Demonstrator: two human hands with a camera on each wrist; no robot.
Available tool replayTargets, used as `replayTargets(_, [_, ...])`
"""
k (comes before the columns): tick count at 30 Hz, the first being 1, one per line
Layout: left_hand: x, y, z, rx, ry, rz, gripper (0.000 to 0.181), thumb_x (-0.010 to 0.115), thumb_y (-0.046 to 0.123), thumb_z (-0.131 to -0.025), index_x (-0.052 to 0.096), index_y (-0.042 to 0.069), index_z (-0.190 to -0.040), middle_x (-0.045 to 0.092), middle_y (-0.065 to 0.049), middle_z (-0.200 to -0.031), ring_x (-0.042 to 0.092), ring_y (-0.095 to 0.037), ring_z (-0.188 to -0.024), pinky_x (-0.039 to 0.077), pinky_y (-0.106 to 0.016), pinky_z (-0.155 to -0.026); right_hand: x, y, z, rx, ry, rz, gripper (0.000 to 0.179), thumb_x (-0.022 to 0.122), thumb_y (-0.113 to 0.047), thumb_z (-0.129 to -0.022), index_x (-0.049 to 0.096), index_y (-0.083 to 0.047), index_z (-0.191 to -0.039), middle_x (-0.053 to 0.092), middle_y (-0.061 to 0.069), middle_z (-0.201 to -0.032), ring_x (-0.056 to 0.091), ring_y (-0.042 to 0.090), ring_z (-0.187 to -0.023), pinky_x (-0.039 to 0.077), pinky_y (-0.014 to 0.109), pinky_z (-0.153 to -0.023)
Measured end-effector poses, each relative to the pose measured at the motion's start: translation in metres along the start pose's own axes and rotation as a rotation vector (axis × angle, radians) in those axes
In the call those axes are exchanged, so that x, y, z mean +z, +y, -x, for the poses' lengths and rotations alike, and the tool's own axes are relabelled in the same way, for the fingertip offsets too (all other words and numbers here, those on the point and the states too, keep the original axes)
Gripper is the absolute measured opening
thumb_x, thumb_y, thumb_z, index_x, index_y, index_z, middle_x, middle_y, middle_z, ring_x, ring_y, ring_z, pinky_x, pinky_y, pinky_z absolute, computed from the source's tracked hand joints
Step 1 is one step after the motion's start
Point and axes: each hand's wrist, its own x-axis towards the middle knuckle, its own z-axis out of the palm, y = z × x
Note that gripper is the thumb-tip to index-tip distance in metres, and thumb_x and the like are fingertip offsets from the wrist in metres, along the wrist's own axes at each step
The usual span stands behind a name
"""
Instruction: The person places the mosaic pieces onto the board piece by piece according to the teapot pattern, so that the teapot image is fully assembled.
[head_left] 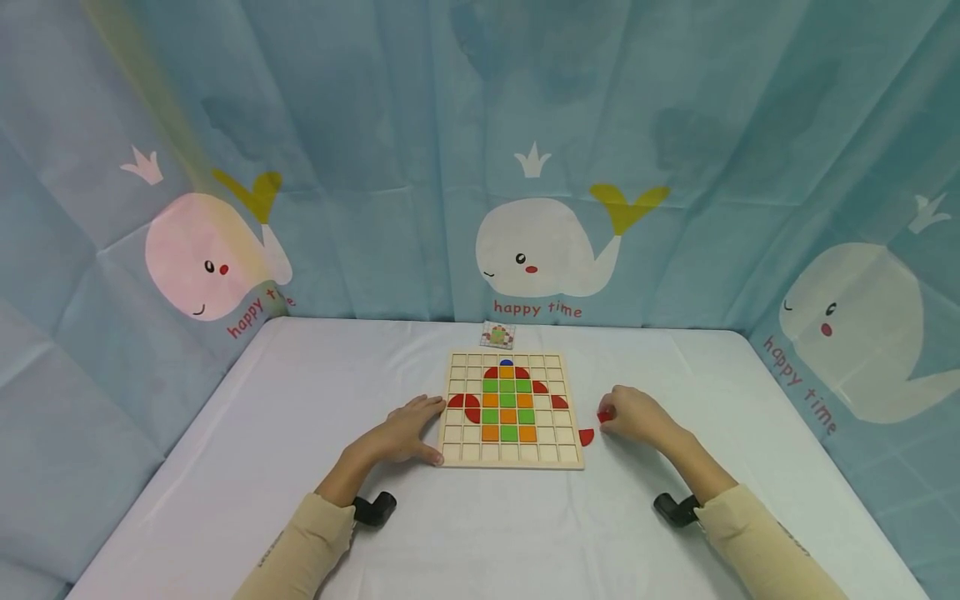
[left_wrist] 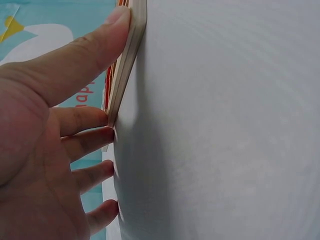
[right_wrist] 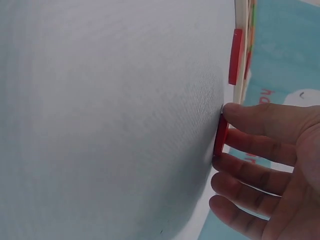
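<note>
A square wooden grid board [head_left: 467, 452] lies on the white table, with green, orange, red and blue pieces set in its cells. My left hand [head_left: 405, 429] rests at the board's left edge, fingers spread; in the left wrist view its thumb [left_wrist: 95, 55] lies against the board's side. Right of the board, my right hand [head_left: 633, 414] pinches a red quarter-circle piece [right_wrist: 220, 135] between thumb and fingers, down at the tabletop. Another red quarter-circle piece [head_left: 587, 437] lies between that hand and the board's right edge.
A small picture card [head_left: 498, 335] with a similar coloured pattern lies behind the board. The white tabletop [head_left: 315, 375] reaches back to a blue curtain [head_left: 390, 250] printed with whales. Black wrist devices [head_left: 375, 509] sit below both hands.
</note>
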Motion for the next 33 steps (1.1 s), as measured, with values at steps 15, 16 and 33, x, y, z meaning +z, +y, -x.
replayTargets(15, [0.0006, 0.0001, 0.0009, -0.003, -0.004, -0.007, 0.096, 0.086, 0.032, -0.071, 0.038, 0.004, -0.149, 0.033, -0.012, -0.158, 0.019, -0.038, -0.15, 0.018, -0.061, -0.118, -0.0008, 0.0024, -0.0014, 0.002, 0.031, -0.014, 0.023, 0.077, -0.017, -0.081, 0.072, -0.004, -0.1, 0.063, 0.004, -0.089, 0.056, 0.018, -0.081, 0.055, 0.04, -0.081])
replayTargets(16, [0.0007, 0.0, 0.001, 0.0, -0.002, -0.007, 0.096, 0.086, 0.032, -0.07, 0.038, 0.004, -0.149, 0.034, -0.013, -0.158, 0.019, -0.038, -0.149, 0.018, -0.062, -0.118, -0.0008, 0.0027, -0.0016, 0.0, 0.036, -0.019, 0.024, 0.076, -0.017, -0.081, 0.072, -0.004, -0.101, 0.063, 0.005, -0.089, 0.056, 0.018, -0.081, 0.056, 0.04, -0.081])
replayTargets(33, [-0.0007, 0.0008, 0.0011, 0.002, -0.004, -0.023, 0.097, 0.086, 0.034, -0.071, 0.037, 0.004, -0.149, 0.033, -0.012, -0.158, 0.019, -0.037, -0.15, 0.019, -0.061, -0.118, -0.0054, 0.003, -0.0063, -0.032, 0.065, -0.051, 0.023, 0.075, -0.017, -0.083, 0.073, -0.005, -0.103, 0.063, 0.004, -0.09, 0.055, 0.017, -0.081, 0.056, 0.037, -0.079])
